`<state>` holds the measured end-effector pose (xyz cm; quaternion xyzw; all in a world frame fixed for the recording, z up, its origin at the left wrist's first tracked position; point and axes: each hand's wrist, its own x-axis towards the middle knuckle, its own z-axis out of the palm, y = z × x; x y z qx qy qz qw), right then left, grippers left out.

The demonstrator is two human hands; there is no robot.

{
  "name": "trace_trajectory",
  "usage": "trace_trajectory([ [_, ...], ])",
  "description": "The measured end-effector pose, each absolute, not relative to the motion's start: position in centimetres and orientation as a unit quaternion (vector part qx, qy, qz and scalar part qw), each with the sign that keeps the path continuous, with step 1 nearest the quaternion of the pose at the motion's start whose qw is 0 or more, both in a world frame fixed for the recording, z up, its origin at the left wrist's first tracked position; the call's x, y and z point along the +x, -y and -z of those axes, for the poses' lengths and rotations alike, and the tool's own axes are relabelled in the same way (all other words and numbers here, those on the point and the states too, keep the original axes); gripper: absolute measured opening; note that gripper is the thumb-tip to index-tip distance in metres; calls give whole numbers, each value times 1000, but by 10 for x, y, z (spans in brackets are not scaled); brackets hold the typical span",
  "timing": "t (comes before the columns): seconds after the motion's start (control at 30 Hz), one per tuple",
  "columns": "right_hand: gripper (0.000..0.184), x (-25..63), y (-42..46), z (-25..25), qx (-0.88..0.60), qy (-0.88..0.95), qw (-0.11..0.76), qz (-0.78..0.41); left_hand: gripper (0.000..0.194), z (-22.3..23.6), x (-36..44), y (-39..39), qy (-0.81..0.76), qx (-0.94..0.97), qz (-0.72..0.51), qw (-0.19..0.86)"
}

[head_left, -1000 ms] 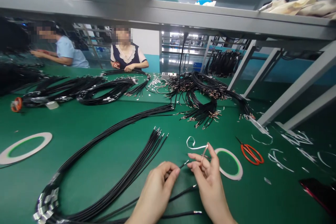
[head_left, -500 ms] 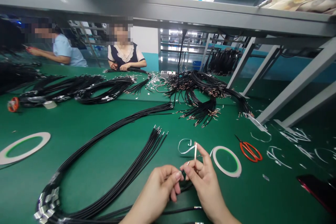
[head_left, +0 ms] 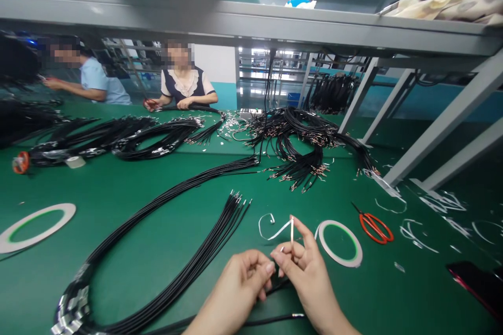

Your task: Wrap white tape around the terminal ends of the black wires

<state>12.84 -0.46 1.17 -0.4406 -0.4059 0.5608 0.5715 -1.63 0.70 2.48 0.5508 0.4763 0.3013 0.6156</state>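
Observation:
My left hand (head_left: pixel 248 278) has its thumb and fingers pinched together on a thin black cable (head_left: pixel 280 287), most of which my hands hide. Close beside it, my right hand (head_left: pixel 304 267) pinches at the same cable with thumb and bent fingers. Its index finger points up, with a narrow white tape strip (head_left: pixel 292 230) lying along it. The strip's curled tail hangs off to the left of that fingertip. Below my hands, another black cable with a metal end (head_left: pixel 296 316) lies on the table. A bundle of black cables (head_left: pixel 192 267) with silvery tags curves round on the left.
A white tape roll (head_left: pixel 340 243) and orange-handled scissors (head_left: pixel 376 227) lie to the right, near tape scraps (head_left: pixel 416 235). Another tape roll (head_left: pixel 37 227) is at left. Cable heaps (head_left: pixel 294 141) lie farther back. A shelf frame (head_left: pixel 251 21) crosses above; two people sit beyond the table.
The view has tilted up slightly. The white strip's loose tail has swung left. My hands stay almost in place, fingers still pinched. Across the table, one person's hand has moved left.

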Motion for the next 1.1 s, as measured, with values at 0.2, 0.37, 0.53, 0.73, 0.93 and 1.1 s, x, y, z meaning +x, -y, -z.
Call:
trace_trajectory([
  [0.2, 38, 135, 8, -15, -465, 477, 539, -515, 26, -31, -18, -4, -500, 540, -438, 516],
  [0.37, 42, 135, 13, -12, -460, 519, 492, -526, 34, -32, -16, -5, -486, 492, -472, 546],
  [0.53, 42, 136, 13, -9, -435, 533, 478, -546, 31, -29, -11, -2, -478, 495, -470, 553],
  [0.73, 42, 139, 11, -8, -432, 526, 481, -553, 24, -22, -9, -1, -501, 539, -456, 501],
  [0.93, 48, 135, 12, -9, -438, 517, 491, -548, 19, -28, -12, -1, -492, 581, -434, 483],
  [1.1, 46, 137, 13, -11, -428, 534, 474, -554, 19, -30, -16, -2, -502, 671, -409, 360],
])
